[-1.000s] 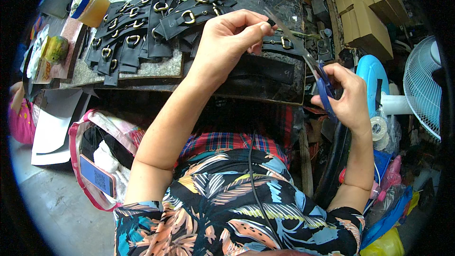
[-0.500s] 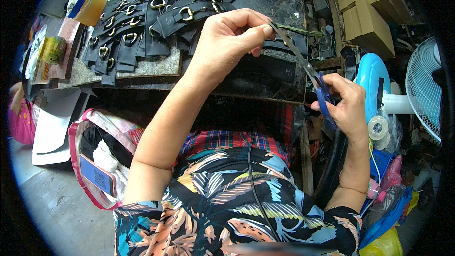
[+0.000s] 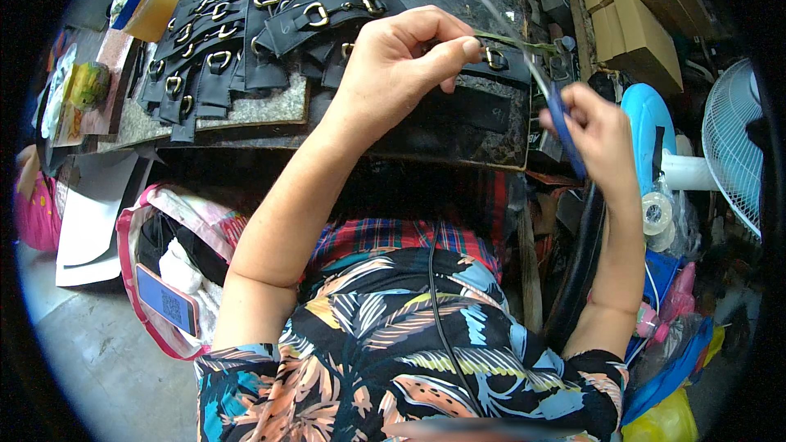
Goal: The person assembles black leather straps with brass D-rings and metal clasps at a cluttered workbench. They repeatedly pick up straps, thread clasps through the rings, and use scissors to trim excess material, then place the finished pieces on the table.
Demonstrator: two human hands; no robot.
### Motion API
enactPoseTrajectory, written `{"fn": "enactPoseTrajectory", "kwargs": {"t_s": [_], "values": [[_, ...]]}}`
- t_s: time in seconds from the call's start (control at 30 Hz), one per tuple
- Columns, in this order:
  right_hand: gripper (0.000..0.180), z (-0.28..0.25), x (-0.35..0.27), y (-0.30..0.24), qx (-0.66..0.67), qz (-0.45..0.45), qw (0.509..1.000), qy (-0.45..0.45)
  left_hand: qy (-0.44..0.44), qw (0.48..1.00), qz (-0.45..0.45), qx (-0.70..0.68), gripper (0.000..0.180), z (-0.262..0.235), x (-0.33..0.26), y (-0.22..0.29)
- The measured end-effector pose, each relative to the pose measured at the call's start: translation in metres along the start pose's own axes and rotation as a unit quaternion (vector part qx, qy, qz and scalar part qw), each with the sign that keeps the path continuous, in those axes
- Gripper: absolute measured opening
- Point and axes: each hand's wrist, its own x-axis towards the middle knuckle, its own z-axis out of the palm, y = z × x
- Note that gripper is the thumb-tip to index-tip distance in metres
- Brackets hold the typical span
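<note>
Scissors (image 3: 560, 127) with blue handles are gripped in my right hand (image 3: 604, 135), their long metal blades pointing up and to the left above the table. To the left of the blades, my left hand (image 3: 405, 61) is closed in a pinch, thumb against forefinger. Whatever sits between those fingertips is too small or hidden to name. Behind and right of this hand a black strap (image 3: 512, 67) with a metal D-ring lies on the dark worktable (image 3: 344, 142). Many more black straps (image 3: 282, 37) with gold-coloured rings are heaped left of my left hand, partly on a stone slab.
A jar (image 3: 153, 12) with a blue rim and a yellow tape roll (image 3: 88, 86) stand on the left. Cardboard boxes (image 3: 626, 37) are stacked at the far right, a white fan (image 3: 733, 147) below them. A bag (image 3: 151, 278) with a phone (image 3: 168, 301) sits lower left.
My right hand has moved slightly up with the scissors, whose blades have swung upward, away from my left fingertips. My left hand has barely shifted, still pinching.
</note>
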Motion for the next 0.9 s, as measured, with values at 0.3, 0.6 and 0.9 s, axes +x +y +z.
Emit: {"fn": "enactPoseTrajectory", "kwargs": {"t_s": [0.3, 0.6, 0.9], "values": [[0.034, 0.01, 0.112, -0.012, -0.243, -0.13, 0.954, 0.121, 0.013, 0.988, 0.11, 0.109, 0.034, 0.004, -0.003, -0.016], [0.02, 0.025, 0.05, -0.051, -0.004, -0.285, 0.958, 0.033, 0.02, 0.959, 0.203, 0.197, 0.041, 0.008, -0.003, -0.024], [0.012, 0.026, 0.014, -0.055, -0.036, -0.315, 0.942, 0.112, -0.082, 0.962, 0.152, 0.212, 0.045, 0.015, -0.012, -0.003]]}}
